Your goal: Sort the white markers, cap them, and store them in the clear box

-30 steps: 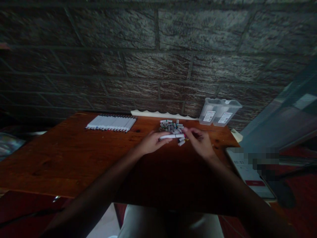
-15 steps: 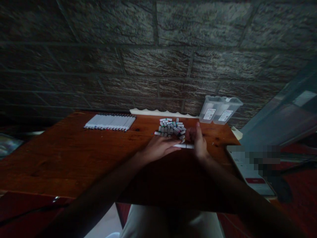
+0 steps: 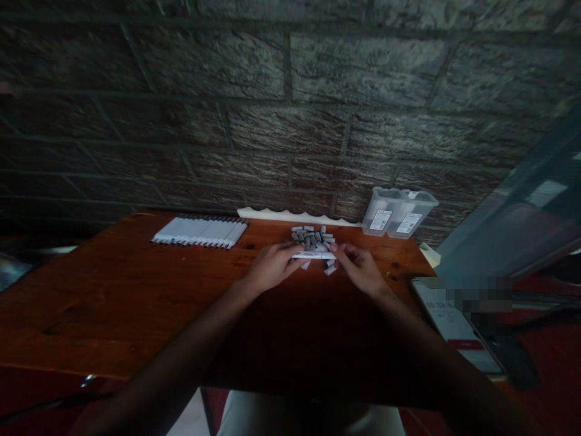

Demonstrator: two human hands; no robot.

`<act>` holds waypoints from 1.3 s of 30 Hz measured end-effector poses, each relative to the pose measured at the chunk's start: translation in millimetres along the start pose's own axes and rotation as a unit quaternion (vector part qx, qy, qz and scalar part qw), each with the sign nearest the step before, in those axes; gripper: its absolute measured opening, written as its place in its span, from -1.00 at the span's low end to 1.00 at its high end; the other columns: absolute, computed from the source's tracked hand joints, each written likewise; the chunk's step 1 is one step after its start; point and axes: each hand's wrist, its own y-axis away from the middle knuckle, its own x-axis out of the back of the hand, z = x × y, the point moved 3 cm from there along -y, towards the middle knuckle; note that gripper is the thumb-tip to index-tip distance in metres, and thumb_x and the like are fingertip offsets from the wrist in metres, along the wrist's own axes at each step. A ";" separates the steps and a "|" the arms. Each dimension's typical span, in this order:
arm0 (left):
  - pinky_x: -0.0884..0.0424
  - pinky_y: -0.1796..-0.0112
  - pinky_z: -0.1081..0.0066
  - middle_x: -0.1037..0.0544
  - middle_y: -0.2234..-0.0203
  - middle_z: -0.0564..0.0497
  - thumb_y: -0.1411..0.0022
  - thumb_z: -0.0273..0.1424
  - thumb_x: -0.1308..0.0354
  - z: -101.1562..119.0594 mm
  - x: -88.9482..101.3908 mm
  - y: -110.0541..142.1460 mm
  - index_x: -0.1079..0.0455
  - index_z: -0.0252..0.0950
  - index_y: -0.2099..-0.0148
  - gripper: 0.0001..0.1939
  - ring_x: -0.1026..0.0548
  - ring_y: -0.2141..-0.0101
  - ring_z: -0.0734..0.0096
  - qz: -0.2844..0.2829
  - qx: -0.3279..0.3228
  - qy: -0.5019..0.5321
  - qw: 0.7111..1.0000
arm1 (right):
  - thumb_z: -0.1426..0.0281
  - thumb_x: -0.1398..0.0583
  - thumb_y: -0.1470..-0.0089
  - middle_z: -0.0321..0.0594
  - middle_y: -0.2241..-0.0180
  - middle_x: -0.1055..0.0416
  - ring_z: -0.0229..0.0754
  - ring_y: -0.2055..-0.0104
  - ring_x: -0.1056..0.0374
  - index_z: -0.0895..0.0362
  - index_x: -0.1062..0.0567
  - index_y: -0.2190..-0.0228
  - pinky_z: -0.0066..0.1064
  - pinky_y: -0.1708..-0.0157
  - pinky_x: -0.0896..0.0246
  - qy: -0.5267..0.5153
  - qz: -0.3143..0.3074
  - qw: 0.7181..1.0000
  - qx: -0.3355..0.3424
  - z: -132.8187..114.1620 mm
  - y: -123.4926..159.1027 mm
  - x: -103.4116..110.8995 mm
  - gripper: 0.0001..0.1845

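A white marker [image 3: 313,255] lies level between my two hands, above the wooden table. My left hand [image 3: 271,266] is closed on the marker's left end. Thumb and fingers of my right hand [image 3: 363,270] pinch at its right end; whether a cap is between them I cannot tell. Just behind the marker is a loose pile of grey and white marker caps [image 3: 310,240], some with green ends. A few more caps [image 3: 330,267] lie in front, below the marker. To the left, a neat row of white markers [image 3: 200,232] lies side by side.
Two clear plastic containers [image 3: 391,212] with labels stand at the back right. A tablet-like screen [image 3: 458,327] lies at the table's right edge. A white wavy-edged strip [image 3: 295,217] runs along the brick wall [image 3: 290,121].
The marker has risen from the table and moved left with my left hand. My right hand has gone from a raised thumb to a pinch at the marker's right end. The view has tilted slightly upward.
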 end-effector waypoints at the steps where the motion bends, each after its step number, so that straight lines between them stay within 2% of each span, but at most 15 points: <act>1: -0.37 0.12 0.33 -0.62 0.22 -0.07 -0.18 -0.29 -0.25 -3.1 1.7 -0.2 -0.56 -0.14 0.12 -0.79 -0.54 0.21 0.18 0.002 -0.008 -0.013 1.000 | -0.03 -0.21 -0.04 -0.35 0.61 -0.34 -0.32 0.60 -0.15 0.12 -0.45 0.54 -0.45 0.58 -0.03 -0.016 -0.018 1.000 -0.004 1.0 -0.5 -1.0 -0.54; 3: -0.38 0.10 0.31 -0.61 0.17 -0.08 -0.19 -0.27 -0.23 -8.1 5.1 -0.7 -0.54 -0.15 0.06 -0.74 -0.54 0.18 0.17 0.006 -0.018 -0.035 0.999 | -0.01 -0.25 0.00 -0.35 0.59 -0.38 -0.34 0.61 -0.16 0.13 -0.50 0.49 -0.47 0.59 -0.05 -0.050 -0.020 0.998 -0.015 2.3 -2.5 -0.1 -0.57; 8: -0.40 0.17 0.36 -0.62 0.21 -0.05 -0.26 -0.22 -0.15 -15.6 15.1 -2.9 -0.52 -0.20 0.05 -0.72 -0.54 0.23 0.26 0.002 0.003 -0.052 0.999 | 0.04 -0.38 0.21 -0.32 0.54 -0.44 -0.37 0.60 -0.14 0.14 -0.56 0.42 -0.49 0.60 -0.04 -0.132 0.099 0.985 -0.050 5.7 -10.2 17.0 -0.56; 10: -0.41 0.24 0.40 -0.62 0.27 -0.02 -0.26 -0.20 -0.15 -18.1 18.0 -4.5 -0.51 -0.23 0.06 -0.70 -0.53 0.31 0.33 0.016 0.029 -0.026 0.999 | 0.09 -0.42 0.26 -0.32 0.52 -0.46 -0.39 0.60 -0.13 0.13 -0.58 0.36 -0.50 0.60 -0.02 -0.167 0.116 0.977 -0.060 8.0 -12.0 21.5 -0.54; 13: -0.41 0.35 0.45 -0.61 0.35 0.00 -0.19 -0.16 -0.21 -20.8 19.8 -7.4 -0.50 -0.29 0.07 -0.65 -0.49 0.41 0.41 0.066 0.071 0.083 0.992 | 0.16 -0.44 0.28 -0.34 0.48 -0.48 -0.40 0.59 -0.13 0.11 -0.59 0.29 -0.51 0.59 0.00 -0.210 0.105 0.969 -0.073 10.6 -12.3 21.8 -0.54; 17: -0.40 0.39 0.47 -0.60 0.34 -0.02 -0.12 -0.17 -0.27 -21.7 19.0 -11.3 -0.48 -0.33 0.07 -0.60 -0.49 0.41 0.43 0.102 0.122 0.249 0.956 | 0.27 -0.45 0.28 -0.34 0.40 -0.52 -0.43 0.58 -0.10 0.06 -0.60 0.27 -0.53 0.60 0.02 -0.266 0.084 0.956 -0.087 7.8 -9.7 18.2 -0.57; 22: -0.31 0.48 0.52 -0.53 0.49 0.08 -0.04 -0.24 -0.36 -22.5 19.4 -12.4 -0.47 -0.33 0.13 -0.63 -0.38 0.53 0.56 0.136 0.153 0.335 0.920 | 0.37 -0.45 0.28 -0.40 0.35 -0.54 -0.47 0.57 -0.09 0.01 -0.61 0.28 -0.57 0.60 -0.01 -0.318 0.060 0.943 -0.085 1.1 -7.6 16.9 -0.61; 27: -0.27 0.50 0.54 -0.46 0.57 0.10 -0.09 -0.29 -0.33 -25.8 17.3 -11.9 -0.49 -0.32 0.15 -0.70 -0.37 0.54 0.56 0.144 0.158 0.412 0.886 | 0.45 -0.43 0.27 -0.37 0.22 -0.57 -0.47 0.55 -0.16 0.00 -0.62 0.33 -0.60 0.63 -0.03 -0.343 0.071 0.936 -0.045 -4.6 -7.4 18.0 -0.66; 30: -0.32 0.46 0.54 -0.51 0.52 0.09 -0.07 -0.36 -0.35 -25.3 16.7 -12.5 -0.51 -0.27 0.11 -0.69 -0.41 0.50 0.55 0.139 0.145 0.456 0.867 | 0.43 -0.43 0.23 -0.34 0.17 -0.57 -0.46 0.53 -0.23 -0.02 -0.62 0.30 -0.61 0.62 -0.10 -0.341 0.073 0.937 -0.039 -8.4 -5.9 17.0 -0.66; 32: -0.38 0.40 0.53 -0.58 0.42 0.04 -0.05 -0.40 -0.37 -24.2 16.7 -12.8 -0.53 -0.26 0.14 -0.72 -0.46 0.43 0.53 0.138 0.142 0.468 0.861 | 0.37 -0.43 0.20 -0.31 0.16 -0.57 -0.45 0.51 -0.29 0.00 -0.62 0.29 -0.61 0.59 -0.16 -0.335 0.068 0.938 -0.061 -8.1 -4.8 15.2 -0.68; 35: -0.44 0.31 0.49 -0.62 0.23 -0.02 -0.04 -0.42 -0.37 -22.4 16.7 -13.0 -0.55 -0.27 0.20 -0.78 -0.51 0.35 0.50 0.134 0.148 0.481 0.854 | 0.30 -0.44 0.21 -0.28 0.28 -0.59 -0.40 0.47 -0.40 0.06 -0.63 0.32 -0.63 0.56 -0.24 -0.323 0.064 0.938 -0.111 -3.0 -4.1 12.3 -0.68; 39: -0.48 0.29 0.49 -0.62 0.17 -0.04 -0.01 -0.44 -0.39 -19.5 16.6 -13.5 -0.56 -0.27 0.22 -0.78 -0.53 0.36 0.51 0.130 0.157 0.508 0.837 | 0.29 -0.48 0.31 -0.30 0.41 -0.57 -0.31 0.40 -0.49 0.07 -0.62 0.38 -0.60 0.47 -0.36 -0.323 0.088 0.932 -0.138 4.0 -4.7 12.9 -0.66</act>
